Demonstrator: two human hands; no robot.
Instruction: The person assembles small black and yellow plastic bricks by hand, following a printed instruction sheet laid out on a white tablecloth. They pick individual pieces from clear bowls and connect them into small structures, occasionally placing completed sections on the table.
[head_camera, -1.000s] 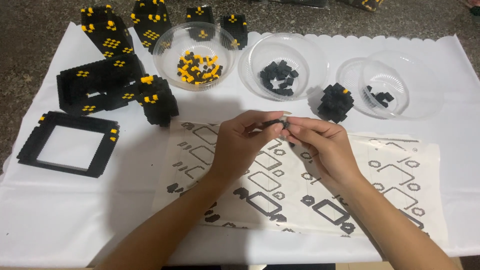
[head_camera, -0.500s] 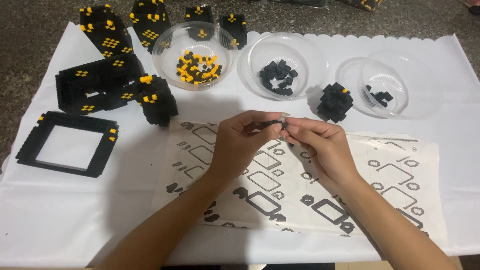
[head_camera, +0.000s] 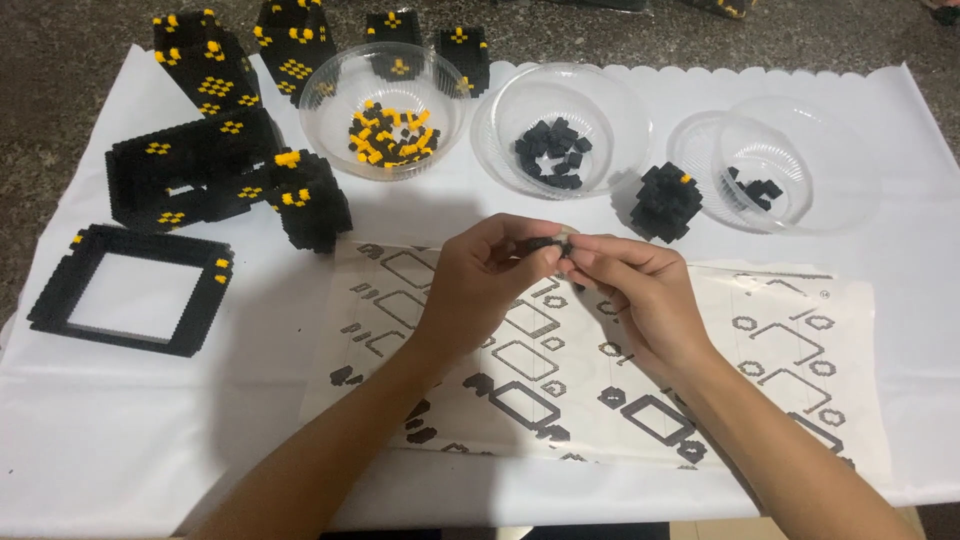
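The left hand (head_camera: 480, 275) and right hand (head_camera: 630, 285) met fingertip to fingertip above the printed paper instruction sheet (head_camera: 780, 330), both pinching 1 small black plastic brick piece (head_camera: 548, 244) between them. The piece sat at the hands' far side, its long axis running left to right (too small to tell more), and neither hand was clearly nearer.

Outward, 3 clear plastic bowls stood far of the hands: 1 with yellow and black bricks (head_camera: 395, 135), 1 with black bricks (head_camera: 553, 155), 1 nearly empty (head_camera: 775, 180). A small black brick cluster (head_camera: 665, 200) lay between the last 2. A flat black square brick frame (head_camera: 130, 290) lay at the left on the white cloth (head_camera: 150, 440).

Against the earlier frames, the hands and the piece had barely shifted.
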